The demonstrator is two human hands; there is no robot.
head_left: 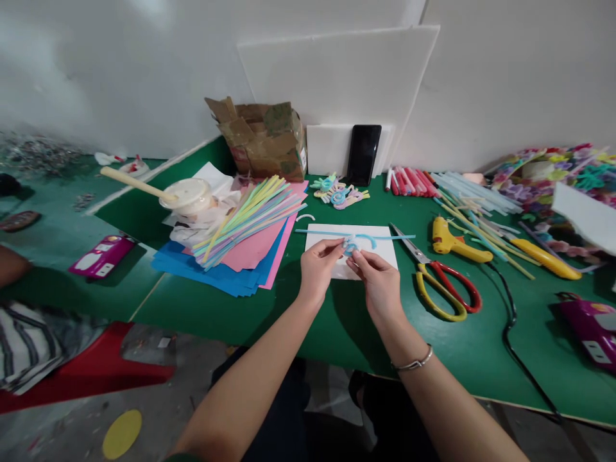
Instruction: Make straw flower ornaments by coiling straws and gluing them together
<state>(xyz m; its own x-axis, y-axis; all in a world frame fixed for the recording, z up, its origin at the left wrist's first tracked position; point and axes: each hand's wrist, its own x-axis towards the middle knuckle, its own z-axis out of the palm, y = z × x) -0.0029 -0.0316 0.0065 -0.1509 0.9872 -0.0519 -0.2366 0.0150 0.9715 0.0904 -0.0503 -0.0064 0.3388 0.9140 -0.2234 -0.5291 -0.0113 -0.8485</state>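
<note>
Between my two hands is a small curled light-blue and white pipe cleaner piece (351,244), held above a white board (346,274). My left hand (318,268) pinches it from the left side with thumb and forefinger. On its right, my right hand (379,282) pinches the same piece, a bracelet on that wrist. A loose blue curved end (369,240) sticks out behind the fingers. One straight blue pipe cleaner (397,237) lies across the far part of the board. A short white curved piece (305,218) rests just beyond the board's left corner.
Right of the board lie large scissors (445,282), a yellow glue gun (457,242) and a yellow cutter (548,258). Pipe cleaners (255,218) top coloured sheets (212,269) at left. Behind stand a cardboard box (264,141) and a phone (364,154). Another person's arm (12,266) shows at far left.
</note>
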